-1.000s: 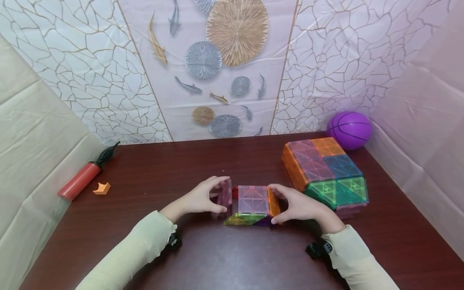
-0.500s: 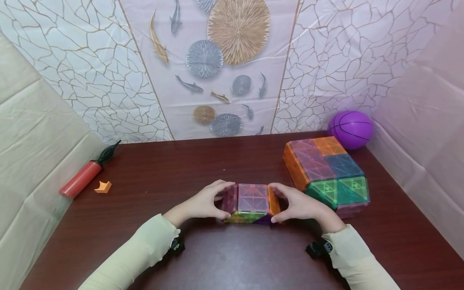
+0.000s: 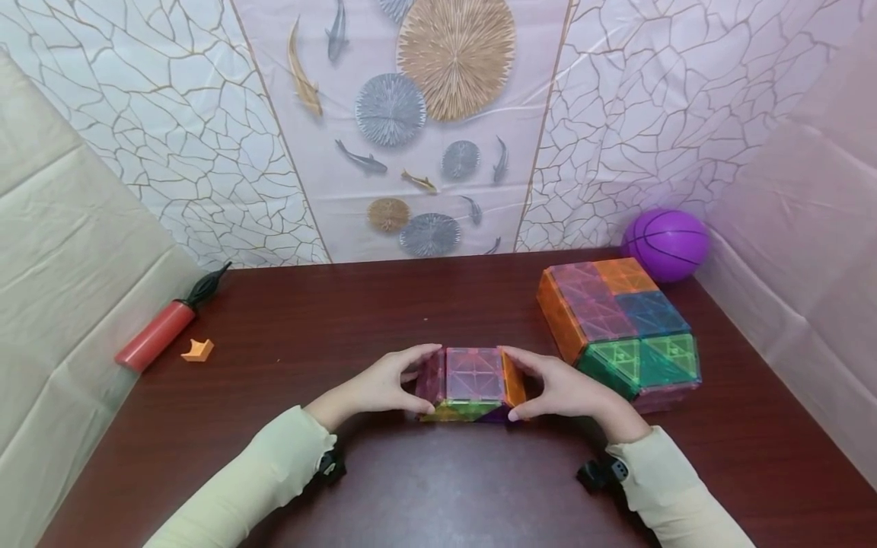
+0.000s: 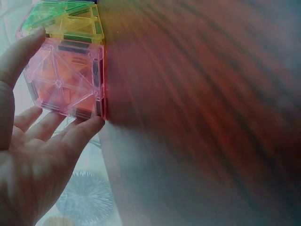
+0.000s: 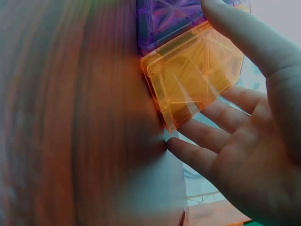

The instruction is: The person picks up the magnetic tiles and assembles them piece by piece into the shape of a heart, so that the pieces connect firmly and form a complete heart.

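A small box of see-through magnetic tiles sits mid-table, with a pink top tile (image 3: 474, 373) and a front of yellow-green (image 3: 457, 412) and purple. At its left end my left hand (image 3: 385, 382) holds a pink magnetic tile (image 4: 63, 80) by its edges, thumb at the front and fingers behind. That tile stands against the box. Around the right end, my right hand (image 3: 570, 387) grips an orange magnetic tile (image 5: 195, 75) between thumb and fingers. Beside it, the right wrist view shows a purple tile (image 5: 169, 16). The box's back is mostly hidden.
A larger magnetic-tile block (image 3: 617, 320) stands just right of my right hand, with a purple ball (image 3: 666, 245) behind it. Toward the left edge lie a red hand pump (image 3: 157, 333) and a small orange piece (image 3: 198, 351). Cloth walls border the table.
My left hand has moved right, bringing the pink tile from a gap apart up against the box's left end. Since then, both hands and the box have shifted slightly left.
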A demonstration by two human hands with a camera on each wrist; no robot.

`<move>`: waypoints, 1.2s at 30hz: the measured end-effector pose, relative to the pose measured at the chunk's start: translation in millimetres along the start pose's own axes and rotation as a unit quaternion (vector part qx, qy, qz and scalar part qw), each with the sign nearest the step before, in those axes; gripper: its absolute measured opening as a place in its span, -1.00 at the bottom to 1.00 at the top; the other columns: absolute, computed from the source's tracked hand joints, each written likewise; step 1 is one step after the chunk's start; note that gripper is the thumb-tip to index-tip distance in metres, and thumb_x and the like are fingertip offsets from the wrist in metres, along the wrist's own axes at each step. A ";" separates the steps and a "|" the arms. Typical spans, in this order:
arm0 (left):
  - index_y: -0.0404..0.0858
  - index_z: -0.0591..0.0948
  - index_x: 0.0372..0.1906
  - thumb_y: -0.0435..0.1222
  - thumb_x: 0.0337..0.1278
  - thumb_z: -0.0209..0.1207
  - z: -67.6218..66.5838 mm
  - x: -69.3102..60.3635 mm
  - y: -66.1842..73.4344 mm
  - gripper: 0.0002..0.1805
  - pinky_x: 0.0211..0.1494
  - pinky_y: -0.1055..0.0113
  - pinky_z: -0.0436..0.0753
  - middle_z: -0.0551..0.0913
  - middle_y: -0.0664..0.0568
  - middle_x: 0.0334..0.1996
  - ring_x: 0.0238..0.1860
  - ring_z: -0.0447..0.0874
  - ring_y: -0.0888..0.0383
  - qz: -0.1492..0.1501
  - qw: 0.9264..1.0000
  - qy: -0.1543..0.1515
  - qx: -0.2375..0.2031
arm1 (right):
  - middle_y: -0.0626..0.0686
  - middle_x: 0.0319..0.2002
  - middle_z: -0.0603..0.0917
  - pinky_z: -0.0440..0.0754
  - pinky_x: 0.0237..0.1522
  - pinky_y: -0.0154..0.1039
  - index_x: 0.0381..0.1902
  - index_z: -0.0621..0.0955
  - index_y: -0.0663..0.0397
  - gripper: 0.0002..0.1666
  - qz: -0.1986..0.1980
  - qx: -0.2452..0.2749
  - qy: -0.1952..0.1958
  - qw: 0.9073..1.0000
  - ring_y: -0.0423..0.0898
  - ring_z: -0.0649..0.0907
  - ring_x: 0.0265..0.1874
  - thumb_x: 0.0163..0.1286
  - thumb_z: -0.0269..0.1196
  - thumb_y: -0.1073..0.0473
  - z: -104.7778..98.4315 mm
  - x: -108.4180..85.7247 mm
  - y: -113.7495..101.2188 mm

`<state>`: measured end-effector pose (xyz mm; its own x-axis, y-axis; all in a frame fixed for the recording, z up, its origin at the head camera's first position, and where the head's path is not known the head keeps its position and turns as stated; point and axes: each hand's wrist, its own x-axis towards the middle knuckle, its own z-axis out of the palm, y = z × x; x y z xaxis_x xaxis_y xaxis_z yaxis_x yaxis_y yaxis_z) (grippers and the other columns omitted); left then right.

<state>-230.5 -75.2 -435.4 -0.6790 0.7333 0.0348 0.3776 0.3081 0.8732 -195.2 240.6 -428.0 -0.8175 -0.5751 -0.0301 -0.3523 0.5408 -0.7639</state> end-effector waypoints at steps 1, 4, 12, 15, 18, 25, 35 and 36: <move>-0.37 0.22 0.42 -0.37 -0.18 0.49 0.0 -0.3 0.1 -0.01 0.26 0.03 0.44 0.35 -0.20 0.34 0.31 0.36 -0.11 -0.001 1.000 0.001 0.002 | 0.14 0.39 0.34 0.28 0.30 0.16 0.49 0.15 0.00 0.16 -0.003 -0.002 -0.001 1.000 0.12 0.34 0.35 0.04 0.50 -0.08 0.7 0.3 -0.4; -0.38 0.19 0.44 -0.34 -0.20 0.51 -0.4 -1.6 0.9 0.04 0.27 0.03 0.42 0.29 -0.22 0.38 0.35 0.31 -0.11 -0.002 1.000 0.003 0.010 | 0.15 0.43 0.27 0.25 0.31 0.19 0.51 0.11 -0.12 0.17 -0.012 -0.008 -0.003 1.000 0.13 0.30 0.38 0.06 0.49 -0.09 2.6 0.5 -1.4; -0.38 0.16 0.45 -0.32 -0.21 0.52 -0.7 -2.8 0.9 0.07 0.27 0.06 0.43 0.33 -0.23 0.35 0.32 0.37 -0.08 -0.012 1.000 0.001 0.020 | 0.16 0.44 0.24 0.27 0.30 0.18 0.52 0.10 -0.11 0.18 -0.007 -0.010 -0.001 1.000 0.15 0.30 0.38 0.06 0.48 -0.09 4.3 1.6 -4.5; -0.41 0.14 0.45 -0.33 -0.25 0.53 -0.3 -1.8 0.8 0.11 0.28 0.09 0.43 0.33 -0.24 0.35 0.31 0.38 -0.06 -0.021 0.999 -0.003 0.030 | 0.16 0.38 0.35 0.32 0.28 0.15 0.49 0.14 0.03 0.17 -0.002 -0.009 0.003 1.000 0.13 0.38 0.33 0.04 0.49 -0.09 4.1 2.4 -5.3; -0.41 0.18 0.44 -0.34 -0.31 0.53 0.1 -1.2 1.9 0.10 0.27 0.12 0.44 0.33 -0.23 0.35 0.29 0.40 -0.03 -0.025 0.999 -0.001 0.040 | 0.13 0.29 0.46 0.38 0.24 0.13 0.44 0.22 0.13 0.12 -0.007 -0.015 0.009 1.000 0.11 0.46 0.25 0.03 0.50 -0.10 4.9 2.7 -5.4; -0.33 0.28 0.39 -0.29 -0.33 0.54 -0.9 -3.4 4.3 0.04 0.24 0.09 0.47 0.44 -0.15 0.26 0.18 0.47 0.02 -0.009 0.995 0.029 0.095 | 0.16 0.31 0.42 0.45 0.19 0.11 0.43 0.25 0.16 0.13 -0.005 -0.015 0.030 0.999 0.12 0.47 0.23 0.00 0.52 -0.07 7.5 5.2 -5.7; -0.15 0.23 0.43 -0.29 -0.28 0.54 1.2 -7.6 8.3 0.05 0.22 0.01 0.47 0.30 -0.07 0.36 0.24 0.41 -0.02 -0.018 0.984 0.088 0.156 | 0.10 0.34 0.31 0.62 -0.02 -0.06 0.45 0.22 -0.05 0.12 0.020 -0.008 0.069 0.997 0.04 0.58 -0.04 -0.01 0.54 0.00 10.2 10.4 -12.8; -0.16 0.23 0.43 -0.31 -0.28 0.54 1.6 -8.0 9.0 0.05 0.21 0.01 0.48 0.29 -0.08 0.36 0.23 0.41 -0.03 -0.019 0.985 0.090 0.149 | 0.11 0.33 0.31 0.64 -0.06 -0.09 0.45 0.22 -0.05 0.12 0.021 -0.005 0.068 0.997 0.03 0.58 -0.08 -0.01 0.54 0.01 10.5 10.6 -13.6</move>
<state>-220.7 -77.3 -428.6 -0.7864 0.6071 0.1140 0.4998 0.5170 0.6949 -194.3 220.8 -424.8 -0.8859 -0.4631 0.0268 -0.3206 0.5694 -0.7570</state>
